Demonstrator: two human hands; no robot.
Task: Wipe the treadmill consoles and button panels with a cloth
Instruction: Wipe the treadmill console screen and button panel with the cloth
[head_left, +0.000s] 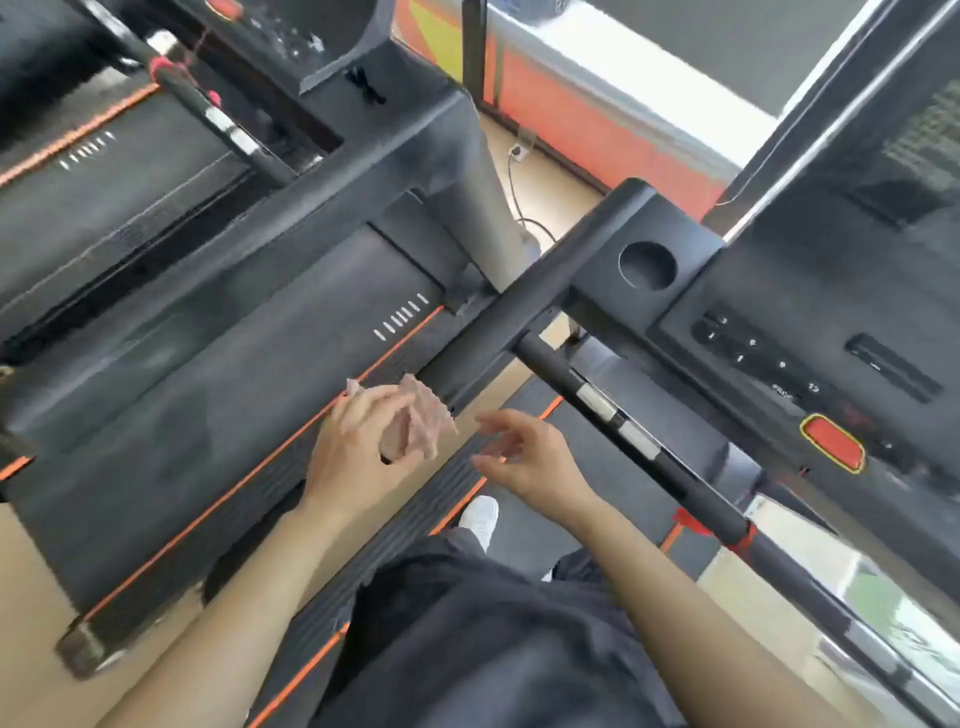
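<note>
Below the handrail (488, 332), left-hand fingers (384, 402) pinch the cloth (421, 421); right fingers (498, 452) spread, empty.

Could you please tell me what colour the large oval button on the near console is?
Red-orange with a yellow rim, on the oval button, clearest in the head view.

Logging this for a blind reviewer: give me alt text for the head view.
The left hand holds a crumpled pink cloth near a black handrail; the empty right hand is open beside it. The button panel lies to the right.
</note>
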